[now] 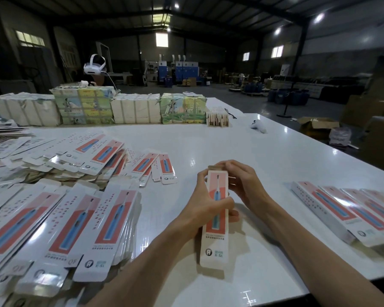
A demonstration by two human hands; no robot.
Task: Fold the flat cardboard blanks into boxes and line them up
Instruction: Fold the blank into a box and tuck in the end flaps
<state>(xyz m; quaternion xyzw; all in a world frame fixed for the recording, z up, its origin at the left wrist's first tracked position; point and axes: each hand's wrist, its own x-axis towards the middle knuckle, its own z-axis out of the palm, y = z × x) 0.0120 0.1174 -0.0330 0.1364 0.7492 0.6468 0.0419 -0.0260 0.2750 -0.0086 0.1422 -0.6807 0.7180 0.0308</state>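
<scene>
White counter (pixel 231 140), glossy, carries all the items.

Box (pixel 214 238): near centre, held in both hands, long axis running near to far. Printed face up, with a blue toothbrush on pink and red. The near end sits low over the counter; I cannot tell whether it touches.

Left hand (pixel 205 202): grip closed round the middle of the box, hand wrapped across the printed face, fingertips showing past its right edge.

Right hand (pixel 244 185): grip closed on the far end of the box, fingers curled over the top by the brown end flap. Whether the flap is tucked in cannot be told.

Blanks (pixel 80 222): flat, same print, fanned in overlapping stacks at near left. A looser heap (pixel 93 158) lies farther back on the left, a few strays trailing toward the centre.

Row (pixel 341 213): folded boxes side by side at near right, touching one another, well apart from the hands.

Far edge: wrapped bundles (pixel 133 109) stand in a line. A white controller (pixel 258 126) lies at far right. A person in a white headset (pixel 94 65) sits behind the bundles.
</scene>
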